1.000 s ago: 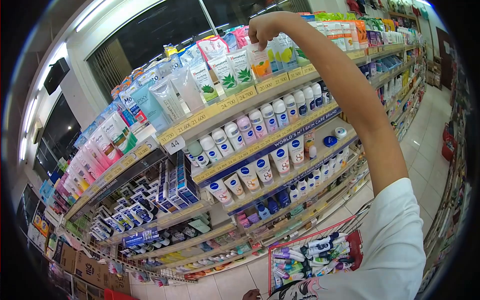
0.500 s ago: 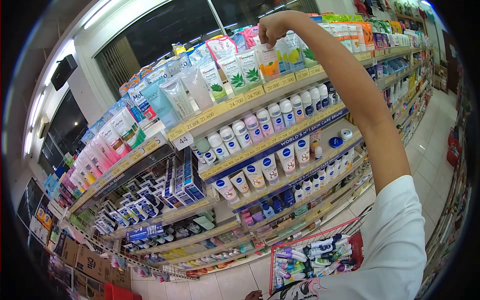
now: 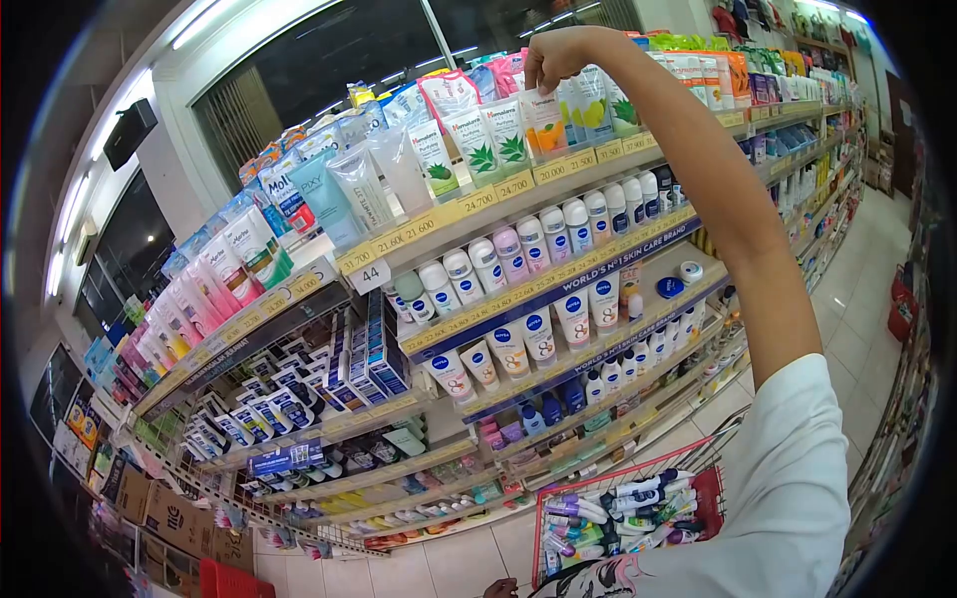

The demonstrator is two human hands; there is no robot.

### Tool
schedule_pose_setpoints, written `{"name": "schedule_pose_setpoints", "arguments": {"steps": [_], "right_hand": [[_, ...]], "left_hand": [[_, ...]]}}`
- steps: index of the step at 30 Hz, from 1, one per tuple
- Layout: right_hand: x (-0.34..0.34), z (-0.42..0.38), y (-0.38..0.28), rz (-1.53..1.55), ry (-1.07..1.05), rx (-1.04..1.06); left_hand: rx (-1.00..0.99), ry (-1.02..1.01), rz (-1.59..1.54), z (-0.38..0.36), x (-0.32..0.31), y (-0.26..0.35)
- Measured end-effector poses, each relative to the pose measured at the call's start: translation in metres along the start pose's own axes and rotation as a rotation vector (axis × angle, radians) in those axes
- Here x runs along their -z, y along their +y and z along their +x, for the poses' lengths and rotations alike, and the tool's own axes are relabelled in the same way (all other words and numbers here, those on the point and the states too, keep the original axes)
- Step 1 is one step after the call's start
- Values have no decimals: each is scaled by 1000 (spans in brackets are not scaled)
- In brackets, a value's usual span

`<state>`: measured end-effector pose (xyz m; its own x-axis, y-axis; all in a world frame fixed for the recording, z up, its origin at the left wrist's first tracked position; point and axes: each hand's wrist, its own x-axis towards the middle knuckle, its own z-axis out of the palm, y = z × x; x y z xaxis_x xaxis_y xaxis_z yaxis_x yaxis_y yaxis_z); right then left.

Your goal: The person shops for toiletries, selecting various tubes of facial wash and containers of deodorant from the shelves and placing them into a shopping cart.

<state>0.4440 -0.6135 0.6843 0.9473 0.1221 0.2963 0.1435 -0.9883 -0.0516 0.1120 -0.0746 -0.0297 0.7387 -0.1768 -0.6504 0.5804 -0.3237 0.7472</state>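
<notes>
My right hand [image 3: 558, 60] reaches up to the top shelf, its fingers closed on the upper end of a Himalaya tube with an orange picture [image 3: 545, 125]. That tube stands upright behind the price strip [image 3: 518, 185]. To its left are white Himalaya tubes with green leaves [image 3: 471, 142], and to its right are yellow and green packs [image 3: 590, 105]. At the bottom edge of the view, only a small part of my left hand [image 3: 501, 588] shows, too little to make out its fingers.
A red-rimmed shopping cart [image 3: 539, 518] full of bottles and tubes stands below on the right. Roll-on bottles [image 3: 483, 264] and Nivea tubes [image 3: 538, 337] line lower shelves. Cardboard boxes [image 3: 179, 518] and a red basket [image 3: 234, 580] are at lower left. An aisle [image 3: 847, 289] runs along the right.
The view has shifted slightly, and my right hand appears a little farther right and lower. Its fingers remain at the same tube's top.
</notes>
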Motion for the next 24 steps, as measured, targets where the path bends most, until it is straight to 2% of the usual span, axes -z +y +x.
{"name": "schedule_pose_setpoints", "arguments": {"steps": [3,6,8,12,20,24], "right_hand": [[2,-5,-10,-74,123,63],[-4,0,-25,45,217,90],[-15,8,-24,-18,224,299],[-24,9,-32,-21,123,233],[-23,10,-29,-15,116,266],[-25,10,-27,-3,117,214]], "left_hand": [[6,16,0,-7,-1,9],[-8,8,-5,-5,-1,4],[-28,-7,0,-3,-1,0],[-61,-8,-2,-2,1,2],[-18,20,6,-8,-1,-1],[-27,9,13,-5,-1,-2]]}}
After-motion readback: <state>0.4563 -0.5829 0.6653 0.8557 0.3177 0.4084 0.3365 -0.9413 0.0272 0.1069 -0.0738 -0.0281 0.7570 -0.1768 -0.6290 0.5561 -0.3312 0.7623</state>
